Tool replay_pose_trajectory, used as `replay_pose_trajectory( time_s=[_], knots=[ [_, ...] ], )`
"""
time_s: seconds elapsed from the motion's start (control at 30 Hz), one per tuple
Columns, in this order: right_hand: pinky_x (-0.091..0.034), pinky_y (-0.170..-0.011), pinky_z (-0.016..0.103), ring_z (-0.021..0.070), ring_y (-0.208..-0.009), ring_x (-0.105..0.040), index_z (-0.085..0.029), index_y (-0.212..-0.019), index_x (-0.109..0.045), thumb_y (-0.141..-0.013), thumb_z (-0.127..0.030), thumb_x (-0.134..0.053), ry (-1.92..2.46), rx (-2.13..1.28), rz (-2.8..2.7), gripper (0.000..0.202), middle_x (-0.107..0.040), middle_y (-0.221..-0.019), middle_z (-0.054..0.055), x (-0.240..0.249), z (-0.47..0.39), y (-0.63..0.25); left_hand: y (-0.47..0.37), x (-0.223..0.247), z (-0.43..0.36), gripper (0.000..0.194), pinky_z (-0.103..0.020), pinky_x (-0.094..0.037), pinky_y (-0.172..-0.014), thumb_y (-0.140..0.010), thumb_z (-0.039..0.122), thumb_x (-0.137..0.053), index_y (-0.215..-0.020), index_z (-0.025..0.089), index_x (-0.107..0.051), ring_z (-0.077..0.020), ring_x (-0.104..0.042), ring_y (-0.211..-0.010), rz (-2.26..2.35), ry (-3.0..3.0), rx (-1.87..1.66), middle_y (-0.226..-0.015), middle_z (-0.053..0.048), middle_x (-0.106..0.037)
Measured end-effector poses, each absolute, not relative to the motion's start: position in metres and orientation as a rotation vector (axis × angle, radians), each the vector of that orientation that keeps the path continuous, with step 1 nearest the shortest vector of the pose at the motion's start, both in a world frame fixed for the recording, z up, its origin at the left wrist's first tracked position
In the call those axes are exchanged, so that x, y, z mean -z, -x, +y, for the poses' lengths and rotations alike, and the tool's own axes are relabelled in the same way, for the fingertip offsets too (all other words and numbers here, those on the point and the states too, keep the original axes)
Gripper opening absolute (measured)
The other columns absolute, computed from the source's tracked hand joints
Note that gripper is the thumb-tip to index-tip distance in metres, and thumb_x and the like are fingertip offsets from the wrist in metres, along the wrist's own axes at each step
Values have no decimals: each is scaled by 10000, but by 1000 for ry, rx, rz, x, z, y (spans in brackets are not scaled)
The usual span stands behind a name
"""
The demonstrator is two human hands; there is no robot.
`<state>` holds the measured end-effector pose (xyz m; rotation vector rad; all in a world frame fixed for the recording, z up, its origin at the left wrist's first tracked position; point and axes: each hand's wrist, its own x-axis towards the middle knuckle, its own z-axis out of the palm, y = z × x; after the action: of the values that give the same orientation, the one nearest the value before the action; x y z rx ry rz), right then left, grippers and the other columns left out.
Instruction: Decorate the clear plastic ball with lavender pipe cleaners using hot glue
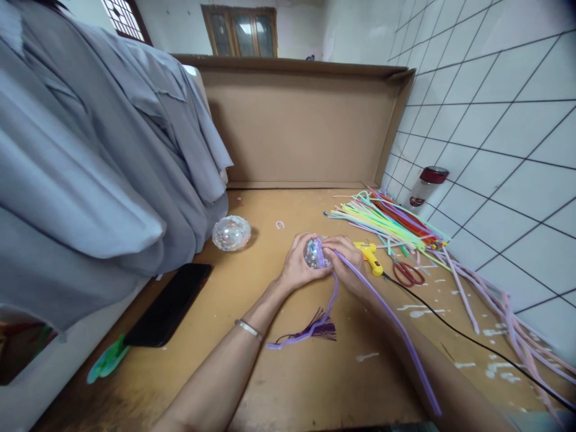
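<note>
My left hand [297, 263] is wrapped round a small clear ball [310, 254] with bright specks in it. A purple pipe cleaner [407, 342] lies in a band across the ball, and its long end trails over my right forearm. My right hand [345, 259] pinches this pipe cleaner against the ball's right side. A thinner, wavy purple length [335, 294] hangs from the ball down to the table, over a dark purple tassel [324, 329]. A second clear ball [231, 233] sits apart to the left.
Right of my hands are a yellow glue gun [371, 258] with a black cord, red-handled scissors [407, 273] and a pile of coloured pipe cleaners [382, 219]. A black phone [170, 305] lies left. Behind stands a cardboard panel [301, 126]; grey cloth [90, 150] hangs at left.
</note>
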<state>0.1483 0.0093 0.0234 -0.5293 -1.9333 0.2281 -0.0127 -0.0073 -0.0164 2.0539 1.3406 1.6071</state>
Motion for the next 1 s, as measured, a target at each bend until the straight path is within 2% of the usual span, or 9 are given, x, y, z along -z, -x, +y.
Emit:
replay_pose_trajectory(
  time_s=[0.23, 0.5, 0.8, 1.0],
  knots=[
    [-542, -857, 404, 215, -949, -641, -232, -987, -726, -949, -249, -530, 543, -230, -1972, 201, -703, -967, 75, -23, 10, -149, 12, 11, -12, 737, -423, -500, -1010, -561, 368, -858, -1197, 210, -520, -263, -590, -1131, 1370, -2006, -1590, -1186, -81, -572],
    [-558, -804, 382, 198, -884, -650, -232, -947, -725, -929, -251, -570, 519, -184, -1960, 157, -704, -926, 64, -19, 13, -148, 13, 14, -12, 711, -444, -522, -980, -563, 371, -845, -1177, 207, -525, -268, -598, -1103, 1387, -2055, -1574, -1164, -84, -578],
    [-550, -772, 402, 216, -869, -629, -237, -957, -706, -889, -227, -585, 470, -151, -1949, 139, -685, -922, 75, -18, 12, -147, 17, 17, -12, 765, -493, -454, -1079, -591, 359, -848, -1254, 203, -499, -316, -500, -1295, 1336, -2146, -1558, -1328, -136, -486],
    [-544, -787, 398, 208, -870, -627, -238, -957, -693, -883, -223, -604, 483, -149, -1948, 117, -685, -924, 66, -17, 14, -148, 16, 17, -12, 755, -510, -447, -1093, -605, 376, -842, -1252, 198, -496, -325, -503, -1306, 1301, -2147, -1582, -1358, -154, -494]
  ],
)
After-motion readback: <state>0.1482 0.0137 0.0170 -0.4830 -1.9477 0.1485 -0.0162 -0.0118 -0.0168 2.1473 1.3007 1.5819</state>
